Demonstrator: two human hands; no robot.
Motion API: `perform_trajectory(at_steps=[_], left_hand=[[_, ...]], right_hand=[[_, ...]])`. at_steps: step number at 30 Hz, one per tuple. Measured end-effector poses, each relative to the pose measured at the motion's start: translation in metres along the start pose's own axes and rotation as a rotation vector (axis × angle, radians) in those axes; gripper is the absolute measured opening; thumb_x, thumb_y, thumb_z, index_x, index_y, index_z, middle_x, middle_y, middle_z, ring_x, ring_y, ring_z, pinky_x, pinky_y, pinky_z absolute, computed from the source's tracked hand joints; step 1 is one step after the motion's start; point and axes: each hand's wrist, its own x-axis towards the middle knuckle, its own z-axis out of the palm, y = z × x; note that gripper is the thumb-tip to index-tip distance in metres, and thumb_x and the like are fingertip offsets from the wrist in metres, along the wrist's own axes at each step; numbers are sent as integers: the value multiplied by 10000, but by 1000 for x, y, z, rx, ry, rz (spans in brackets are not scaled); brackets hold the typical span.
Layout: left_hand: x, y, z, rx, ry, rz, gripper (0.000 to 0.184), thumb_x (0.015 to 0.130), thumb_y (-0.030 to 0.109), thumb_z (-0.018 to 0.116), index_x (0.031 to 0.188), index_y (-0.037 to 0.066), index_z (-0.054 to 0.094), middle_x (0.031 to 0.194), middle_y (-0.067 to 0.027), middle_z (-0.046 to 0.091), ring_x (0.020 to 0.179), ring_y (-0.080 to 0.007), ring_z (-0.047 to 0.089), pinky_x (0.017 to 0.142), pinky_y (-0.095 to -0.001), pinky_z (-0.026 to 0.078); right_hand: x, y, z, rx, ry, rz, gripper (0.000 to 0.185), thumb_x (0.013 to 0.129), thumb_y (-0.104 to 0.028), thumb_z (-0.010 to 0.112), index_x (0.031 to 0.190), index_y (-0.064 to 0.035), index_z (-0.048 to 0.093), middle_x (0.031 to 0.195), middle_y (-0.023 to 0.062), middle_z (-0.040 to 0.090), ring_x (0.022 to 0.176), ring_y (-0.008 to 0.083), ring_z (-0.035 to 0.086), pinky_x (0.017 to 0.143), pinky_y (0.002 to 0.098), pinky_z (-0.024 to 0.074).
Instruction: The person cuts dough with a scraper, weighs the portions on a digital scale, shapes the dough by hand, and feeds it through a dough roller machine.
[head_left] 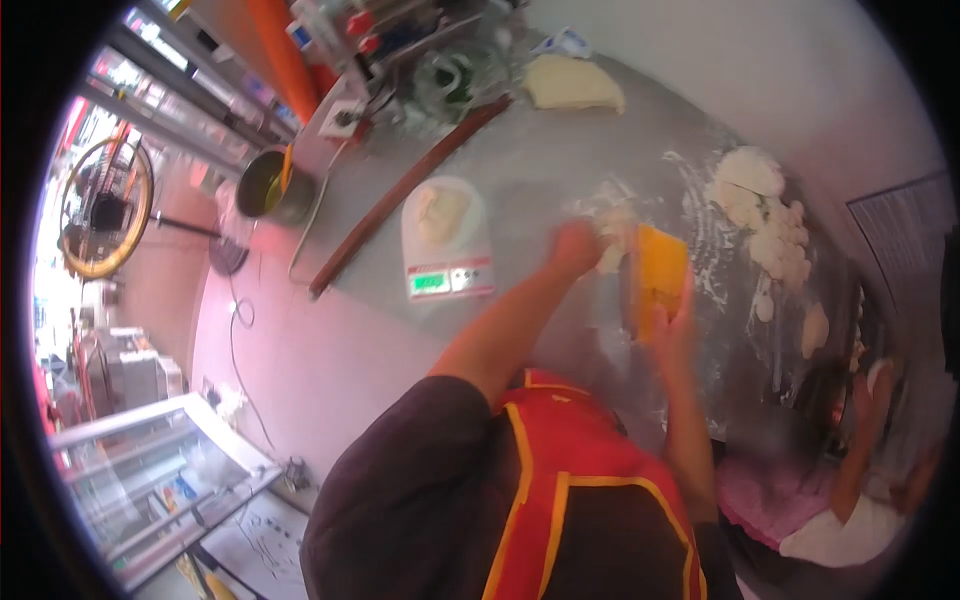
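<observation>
My right hand (pixel 672 325) grips a yellow dough scraper (pixel 661 265), held on edge over the floured worktop. Just left of its blade lies a pale strip of dough (pixel 613 240). Closed and slightly blurred, my left hand (pixel 576 248) is at the near end of that strip; its fingertips are hidden. To the left, a white digital scale (pixel 450 268) with a lit green display carries a lump of dough (pixel 441 215).
A long brown rolling pin (pixel 410 190) lies beyond the scale. At the back is a large dough slab (pixel 572 84). Several dough pieces (pixel 765 215) sit on the right. A metal pot (pixel 273 187) stands left. Another person's arm (pixel 868 440) reaches in at lower right.
</observation>
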Motion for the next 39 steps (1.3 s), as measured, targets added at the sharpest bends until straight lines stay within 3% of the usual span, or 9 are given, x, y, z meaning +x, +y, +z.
perform_trajectory(at_steps=[3,7,9,13,19,27,31,37,39], left_hand=[[-10,-10,16,-56,59,-53,445,781,339,666,1080,15,602,969,-188,650,913,-339,629,807,-426,488],[-15,-18,21,-231,70,-101,373,792,308,657,1034,29,606,1040,-173,615,980,-331,587,838,-422,473],[-23,-15,27,-190,276,-118,403,790,282,659,1099,35,579,1072,-172,607,999,-333,581,855,-419,470],[-35,-19,23,-5,462,35,452,762,255,695,1105,-11,569,1028,-192,635,972,-341,609,832,-407,486],[-36,-34,20,-253,146,-159,499,791,323,670,1144,-10,555,1040,-186,639,974,-312,617,833,-384,485],[-26,-16,17,-120,160,-141,479,827,373,613,1140,13,561,1082,-191,622,1004,-320,604,834,-391,479],[-31,-10,15,-66,165,-157,434,864,392,541,1066,8,572,1051,-216,616,988,-370,592,824,-439,473],[-21,-9,7,-124,72,-296,290,817,315,604,935,54,652,993,-188,623,929,-368,606,800,-447,477],[-28,-26,-1,-277,88,-191,246,805,284,610,900,65,668,987,-175,625,928,-363,597,807,-444,473]], right_hand=[[-2,-9,-1,49,-25,-30,716,835,-15,488,1472,-109,174,1414,212,368,1239,334,457,1008,383,383],[-3,-13,2,-59,-52,-116,712,852,-47,502,1473,-126,165,1228,250,509,1051,388,552,865,425,445],[2,-7,7,-185,-68,-128,706,867,-89,503,1476,-152,152,1050,262,601,858,439,601,729,470,471],[4,-16,4,-264,-113,-90,706,870,-108,512,1474,-157,151,916,255,618,776,445,596,664,482,460],[7,-11,9,-226,-112,-98,707,872,-118,509,1475,-151,141,809,249,620,727,435,599,643,478,459],[16,-14,34,-369,-235,-14,798,819,-49,539,1477,-180,107,908,235,635,830,439,607,705,496,471],[18,-11,46,-395,-211,-141,731,861,-83,481,1475,-163,92,840,254,630,767,452,607,668,533,453],[40,-4,80,-401,-195,-163,769,856,-91,510,1473,-156,54,829,241,638,756,441,614,656,515,465],[44,-9,76,-393,-171,-164,784,852,-93,525,1472,-154,51,810,235,641,740,440,615,648,509,469]])
